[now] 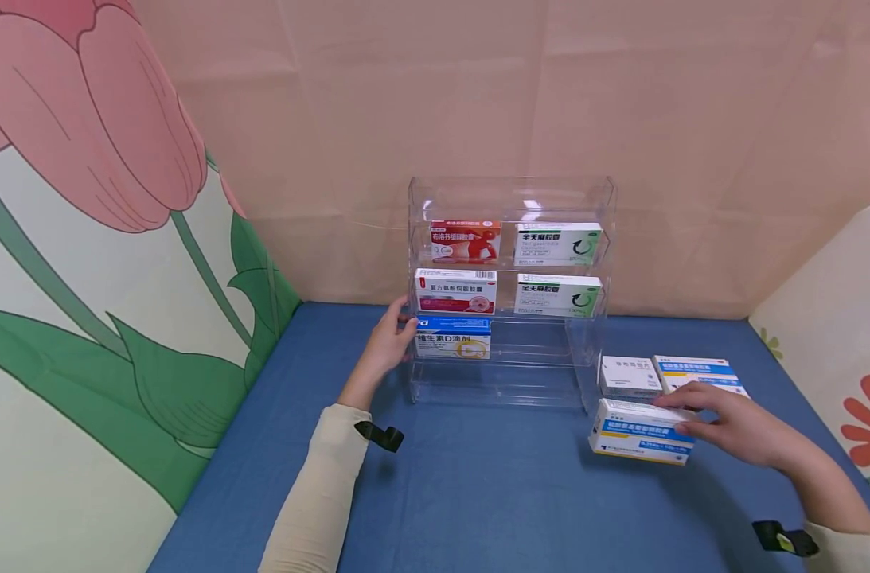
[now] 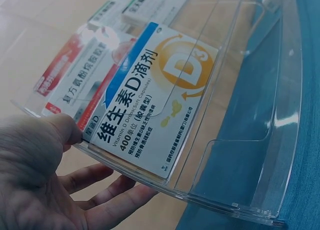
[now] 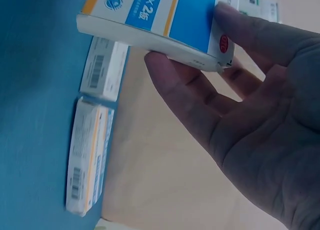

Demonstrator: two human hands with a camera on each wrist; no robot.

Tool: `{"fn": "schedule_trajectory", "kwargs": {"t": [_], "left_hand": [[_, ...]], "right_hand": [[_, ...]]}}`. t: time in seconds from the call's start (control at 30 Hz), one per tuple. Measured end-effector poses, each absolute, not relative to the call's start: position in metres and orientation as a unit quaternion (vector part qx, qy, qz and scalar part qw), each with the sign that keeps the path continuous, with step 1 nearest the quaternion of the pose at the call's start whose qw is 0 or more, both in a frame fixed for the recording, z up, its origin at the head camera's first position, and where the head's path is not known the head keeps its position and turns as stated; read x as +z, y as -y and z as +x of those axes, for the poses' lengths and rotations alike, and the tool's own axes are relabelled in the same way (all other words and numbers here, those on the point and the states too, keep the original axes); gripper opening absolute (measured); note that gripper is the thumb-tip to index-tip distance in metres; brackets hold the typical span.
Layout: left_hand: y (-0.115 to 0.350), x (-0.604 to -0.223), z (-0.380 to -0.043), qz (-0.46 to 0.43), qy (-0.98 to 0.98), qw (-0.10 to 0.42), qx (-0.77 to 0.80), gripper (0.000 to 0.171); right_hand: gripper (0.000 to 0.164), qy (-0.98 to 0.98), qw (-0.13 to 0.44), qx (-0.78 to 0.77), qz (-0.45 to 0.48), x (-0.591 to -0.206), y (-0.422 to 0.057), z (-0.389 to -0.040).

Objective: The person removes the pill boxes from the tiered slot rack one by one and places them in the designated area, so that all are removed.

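Note:
A clear tiered display rack (image 1: 535,382) stands on the blue cloth with medicine boxes in its tiers. My left hand (image 1: 390,341) grips its left side, thumb in front and fingers behind the edge, beside the blue-and-white vitamin D box (image 2: 145,110). Out to the right of the rack, my right hand (image 1: 735,420) pinches a white medicine box (image 1: 642,434) with blue and yellow bands. In the right wrist view, the thumb lies on the printed face of this box (image 3: 160,15) and the other fingers reach its edge and back. The held box is tilted over the cloth.
Behind the held box lie a plain white medicine box (image 1: 628,374) and another blue-banded box (image 1: 700,370). Upper tiers hold a red box (image 1: 466,242), a white-and-red box (image 1: 456,291) and two white-and-green boxes (image 1: 558,243). A beige backdrop (image 1: 334,143) hangs close behind the rack.

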State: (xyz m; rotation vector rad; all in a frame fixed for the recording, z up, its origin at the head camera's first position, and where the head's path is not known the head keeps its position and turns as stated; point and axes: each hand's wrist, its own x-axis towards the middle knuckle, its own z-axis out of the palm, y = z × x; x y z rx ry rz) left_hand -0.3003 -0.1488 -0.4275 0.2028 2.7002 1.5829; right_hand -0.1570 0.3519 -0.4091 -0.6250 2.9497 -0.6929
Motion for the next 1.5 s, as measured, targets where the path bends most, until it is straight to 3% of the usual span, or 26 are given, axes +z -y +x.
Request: {"fn": "schedule_trajectory", "kwargs": {"t": [0.6,1.0,1.5], "left_hand": [[0.148,-0.427,-0.300,0.062,-0.857,0.009,0.511,0.056],[0.148,-0.427,-0.299,0.062,-0.859,0.004,0.508,0.055],[0.148,-0.425,-0.298,0.062,-0.855,0.002,0.515,0.055]], "right_hand": [[0.033,-0.903,0.182,-0.318,-0.226,-0.431,-0.380,-0.163],[0.029,-0.945,0.105,-0.270,-0.152,-0.450,-0.378,-0.171],[0.032,-0.954,0.045,-0.243,-0.168,-0.463,-0.375,-0.178]]}}
